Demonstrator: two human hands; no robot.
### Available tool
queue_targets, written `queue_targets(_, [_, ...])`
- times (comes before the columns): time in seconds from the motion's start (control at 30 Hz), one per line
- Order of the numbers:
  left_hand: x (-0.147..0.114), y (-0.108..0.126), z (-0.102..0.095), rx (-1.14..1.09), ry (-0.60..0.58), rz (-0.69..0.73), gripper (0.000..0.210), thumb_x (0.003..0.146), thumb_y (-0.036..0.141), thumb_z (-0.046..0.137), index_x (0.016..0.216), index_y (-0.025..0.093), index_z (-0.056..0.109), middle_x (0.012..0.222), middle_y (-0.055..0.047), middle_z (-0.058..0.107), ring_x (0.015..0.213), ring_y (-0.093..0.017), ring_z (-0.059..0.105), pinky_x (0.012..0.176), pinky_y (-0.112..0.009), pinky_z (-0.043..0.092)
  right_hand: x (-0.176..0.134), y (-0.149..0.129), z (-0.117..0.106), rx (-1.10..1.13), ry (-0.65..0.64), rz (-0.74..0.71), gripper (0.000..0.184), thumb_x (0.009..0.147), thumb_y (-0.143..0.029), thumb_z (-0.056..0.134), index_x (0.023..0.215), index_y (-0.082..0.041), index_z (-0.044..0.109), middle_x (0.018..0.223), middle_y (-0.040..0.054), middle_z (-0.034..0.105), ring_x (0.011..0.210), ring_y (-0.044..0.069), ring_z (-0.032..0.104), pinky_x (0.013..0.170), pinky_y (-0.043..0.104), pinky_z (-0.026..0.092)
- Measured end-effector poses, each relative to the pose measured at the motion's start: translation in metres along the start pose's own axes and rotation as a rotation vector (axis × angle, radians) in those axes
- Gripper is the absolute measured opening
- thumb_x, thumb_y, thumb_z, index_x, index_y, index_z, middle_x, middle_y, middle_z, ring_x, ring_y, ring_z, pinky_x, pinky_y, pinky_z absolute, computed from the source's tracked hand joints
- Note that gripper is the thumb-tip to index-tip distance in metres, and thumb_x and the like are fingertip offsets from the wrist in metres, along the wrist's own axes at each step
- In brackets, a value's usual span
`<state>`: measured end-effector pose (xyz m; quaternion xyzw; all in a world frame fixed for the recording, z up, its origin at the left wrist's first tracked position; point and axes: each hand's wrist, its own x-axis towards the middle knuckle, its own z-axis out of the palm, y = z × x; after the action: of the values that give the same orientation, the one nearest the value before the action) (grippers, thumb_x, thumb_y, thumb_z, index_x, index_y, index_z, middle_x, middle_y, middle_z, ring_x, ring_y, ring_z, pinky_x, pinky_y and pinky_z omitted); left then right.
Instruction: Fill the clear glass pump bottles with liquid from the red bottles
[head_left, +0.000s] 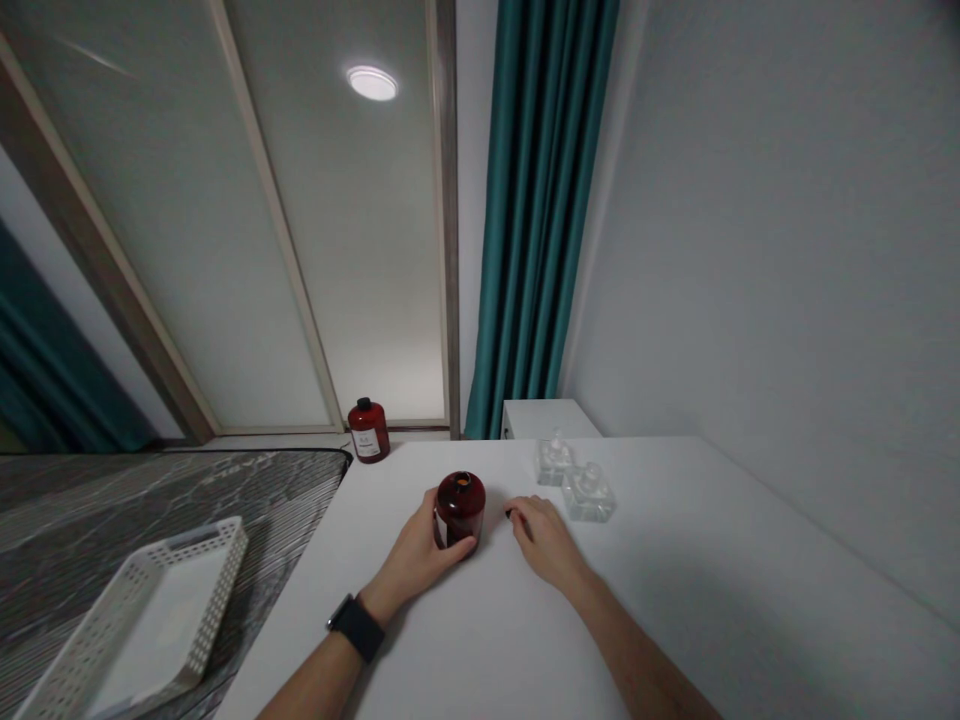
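My left hand (421,548) is wrapped round a dark red-brown bottle (463,508) that stands upright on the white table. The bottle's neck is uncovered, and part of a pale label shows beside my fingers. To the right of it, my right hand (544,540) is closed in a pinch on a small black bottle cap (509,513), mostly hidden by the fingers. Just beyond that hand are two clear square glass bottles (589,494) with rounded tops. A second red bottle (368,432), with a black cap and white label, stands at the table's far left corner.
The white table (480,640) meets a wall on the right. Left of it, lower down, a white perforated basket (217,590) rests on a grey patterned surface (277,500). Behind the table are a white cabinet (551,418), a teal curtain (544,200) and frosted sliding doors (360,250).
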<state>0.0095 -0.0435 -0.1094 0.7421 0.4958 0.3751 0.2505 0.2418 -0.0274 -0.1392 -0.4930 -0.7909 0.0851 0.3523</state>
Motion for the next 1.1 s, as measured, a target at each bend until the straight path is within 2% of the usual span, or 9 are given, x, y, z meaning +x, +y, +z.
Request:
queue_targets(0.13, [0.001,-0.001,0.0,0.012,0.005,-0.001,0.06,0.079,0.032,0.072,0.129,0.016,0.045,0.118,-0.011,0.067,0.107,-0.029,0.066,0.091,-0.042,0.052,0.002,0.007,0.005,-0.018,0.009,-0.02,0.033,0.088,-0.006,0.045,0.109,-0.02,0.066,0.105,0.0104,0.074,0.099,0.027,0.066,0.091,0.046,0.051])
queue_targets(0.23, [0.001,-0.001,-0.001,0.01,0.0,-0.003,0.058,0.079,0.032,0.071,0.129,0.017,0.045,0.117,-0.011,0.068,0.105,-0.029,0.066,0.089,-0.042,0.053,0.002,0.013,0.008,-0.018,0.027,-0.032,0.042,0.087,-0.004,0.043,0.122,-0.02,0.061,0.117,0.0117,0.073,0.11,0.026,0.066,0.105,0.052,0.046])
queue_targets(0.37, [0.001,-0.002,0.0,0.007,-0.001,-0.013,0.059,0.079,0.034,0.071,0.129,0.016,0.045,0.115,-0.012,0.069,0.102,-0.03,0.067,0.086,-0.042,0.054,0.001,0.012,0.009,0.032,0.055,-0.077,0.046,0.085,-0.001,0.041,0.12,-0.022,0.061,0.112,0.008,0.075,0.104,0.022,0.069,0.112,0.055,0.04])
queue_targets(0.5, [0.0,0.0,0.001,-0.033,-0.001,-0.037,0.064,0.08,0.033,0.07,0.133,0.014,0.04,0.115,-0.013,0.068,0.104,-0.031,0.067,0.088,-0.044,0.054,0.0,-0.001,0.005,0.139,0.069,-0.062,0.037,0.089,-0.005,0.041,0.11,-0.023,0.065,0.1,0.0063,0.076,0.099,0.023,0.069,0.103,0.051,0.048])
queue_targets(0.57, [0.0,0.001,0.001,-0.076,0.0,-0.028,0.068,0.08,0.031,0.07,0.137,0.015,0.036,0.121,-0.014,0.066,0.11,-0.031,0.066,0.093,-0.046,0.052,-0.002,-0.009,0.003,0.214,0.078,-0.031,0.035,0.092,-0.009,0.04,0.113,-0.023,0.064,0.1,0.0066,0.075,0.1,0.024,0.068,0.096,0.045,0.053])
queue_targets(0.67, [0.0,-0.001,0.002,-0.127,0.011,0.023,0.072,0.079,0.027,0.072,0.139,0.015,0.034,0.13,-0.016,0.062,0.119,-0.031,0.062,0.103,-0.048,0.048,-0.004,-0.019,0.003,0.292,0.082,-0.003,0.035,0.094,-0.013,0.04,0.12,-0.023,0.061,0.103,0.0064,0.075,0.103,0.023,0.068,0.093,0.041,0.053])
queue_targets(0.8, [-0.001,-0.008,0.001,-0.169,0.047,0.089,0.075,0.079,0.025,0.072,0.142,0.015,0.033,0.141,-0.018,0.053,0.13,-0.031,0.054,0.113,-0.051,0.039,-0.005,-0.024,0.002,0.306,0.062,-0.017,0.029,0.094,-0.015,0.042,0.109,-0.023,0.066,0.099,0.0066,0.075,0.099,0.024,0.067,0.091,0.042,0.052])
queue_targets(0.93, [-0.001,-0.012,-0.001,-0.185,0.013,0.122,0.073,0.081,0.024,0.069,0.144,0.015,0.032,0.144,-0.019,0.049,0.134,-0.032,0.049,0.117,-0.054,0.034,-0.005,-0.027,-0.001,0.347,0.064,-0.026,0.026,0.095,-0.017,0.042,0.102,-0.022,0.066,0.094,0.0069,0.074,0.094,0.024,0.067,0.086,0.041,0.053])
queue_targets(1.1, [-0.002,-0.005,0.002,-0.196,0.048,0.095,0.067,0.079,0.019,0.069,0.139,0.016,0.039,0.137,-0.016,0.055,0.127,-0.031,0.054,0.113,-0.052,0.038,-0.007,-0.041,-0.001,0.548,0.124,-0.018,0.025,0.095,-0.021,0.047,0.118,-0.022,0.059,0.099,0.0069,0.07,0.091,0.02,0.067,0.087,0.037,0.054])
